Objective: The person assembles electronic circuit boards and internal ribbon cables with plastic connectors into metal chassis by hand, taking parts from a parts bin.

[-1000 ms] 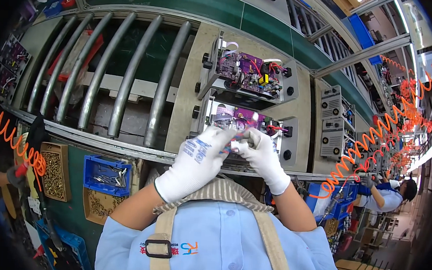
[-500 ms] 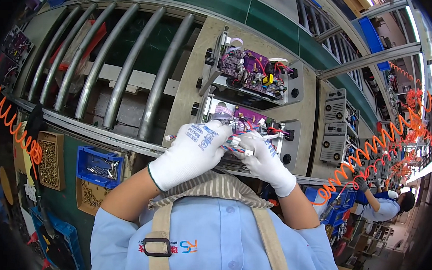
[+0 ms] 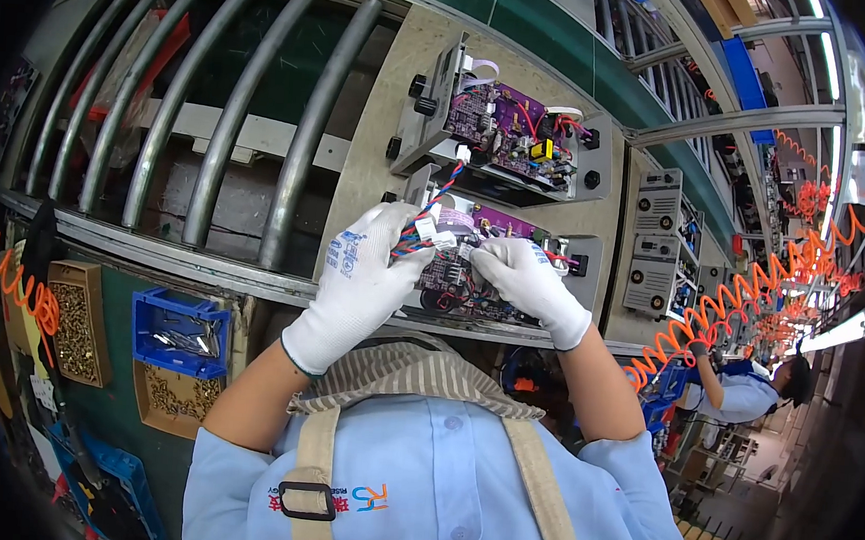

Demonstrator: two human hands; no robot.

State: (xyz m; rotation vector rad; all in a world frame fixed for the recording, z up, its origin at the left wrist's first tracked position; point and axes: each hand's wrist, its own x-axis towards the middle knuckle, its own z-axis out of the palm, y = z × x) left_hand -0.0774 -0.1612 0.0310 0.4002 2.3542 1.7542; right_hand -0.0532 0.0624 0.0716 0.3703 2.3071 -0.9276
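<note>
At the near left, a shallow brown cardboard box (image 3: 153, 419) holds small brass-coloured fasteners, and just beyond it a blue plastic tray (image 3: 177, 361) holds slim silvery metal pieces. Left of these two stands a longer brown cardboard box (image 3: 101, 332), filled with similar small brass-coloured parts.

Farther on, in the middle, the left hand (image 3: 363, 263), in a white knitted glove, has its fingers closed around a bundle of red, blue and dark twisted wires with white plastic connectors (image 3: 406, 240). One strand rises from it toward the far side, ending in a white plug (image 3: 464, 155). The right hand (image 3: 527, 279), gloved alike, has thumb and fingers bent together close to the connectors; I cannot tell whether they pinch one.

Both hands are over the near open grey metal chassis with a purple circuit board (image 3: 463, 289). Beyond it sits a matching far chassis (image 3: 512, 140), with black knobs on its left side, on the same beige board (image 3: 368, 155). Steel rollers (image 3: 320, 132) lie to the left, and grey box-shaped units (image 3: 660, 241) to the right, short of an orange coiled hose (image 3: 742, 297). A green surface (image 3: 540, 27) runs along the far side.
</note>
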